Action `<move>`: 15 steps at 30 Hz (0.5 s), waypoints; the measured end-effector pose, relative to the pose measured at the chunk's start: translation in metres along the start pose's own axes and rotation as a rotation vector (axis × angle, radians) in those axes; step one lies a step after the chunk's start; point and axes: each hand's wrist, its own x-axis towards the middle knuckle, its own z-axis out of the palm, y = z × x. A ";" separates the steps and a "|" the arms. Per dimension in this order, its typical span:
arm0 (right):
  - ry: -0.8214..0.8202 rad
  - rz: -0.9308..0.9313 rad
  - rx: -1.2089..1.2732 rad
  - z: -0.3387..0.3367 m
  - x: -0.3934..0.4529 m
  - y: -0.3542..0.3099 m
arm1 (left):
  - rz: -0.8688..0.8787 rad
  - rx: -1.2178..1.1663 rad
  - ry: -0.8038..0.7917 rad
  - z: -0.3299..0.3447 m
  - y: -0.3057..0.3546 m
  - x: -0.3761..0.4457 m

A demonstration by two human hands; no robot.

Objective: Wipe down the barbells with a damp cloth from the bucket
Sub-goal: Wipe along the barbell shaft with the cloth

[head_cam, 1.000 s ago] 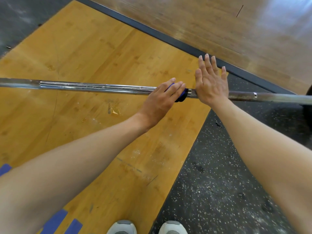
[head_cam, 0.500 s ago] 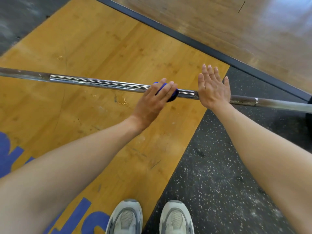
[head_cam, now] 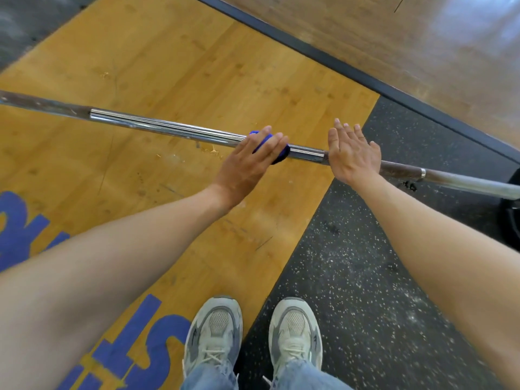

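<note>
Left hand (head_cam: 247,161) presses blue cloth (head_cam: 277,153) flat-fingered onto barbell shaft (head_cam: 168,129) to wipe; right hand (head_cam: 351,153), fingers straight, steadies it.

Glossy chromed metal barbell (head_cam: 168,128), blue cloth (head_cam: 277,153), seemingly speckled rubber floor (head_cam: 351,277)

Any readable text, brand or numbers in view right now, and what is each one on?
Large blue painted letters on the wooden platform, lower left: cut off by the frame edge and the left arm, not readable as a word.
Barbell: no marking legible.
Shoes: no brand legible.
</note>
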 end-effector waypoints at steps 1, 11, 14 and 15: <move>-0.004 0.009 -0.004 0.001 -0.003 -0.001 | -0.001 0.006 0.034 -0.001 0.005 0.000; -0.087 0.008 -0.021 0.000 -0.039 0.000 | -0.007 -0.024 -0.033 -0.014 0.014 -0.020; -0.099 0.012 -0.024 0.004 -0.050 -0.004 | -0.020 0.016 -0.063 -0.020 0.002 -0.042; -0.100 0.011 -0.028 0.005 -0.053 -0.004 | -0.037 0.008 -0.054 -0.023 0.007 -0.042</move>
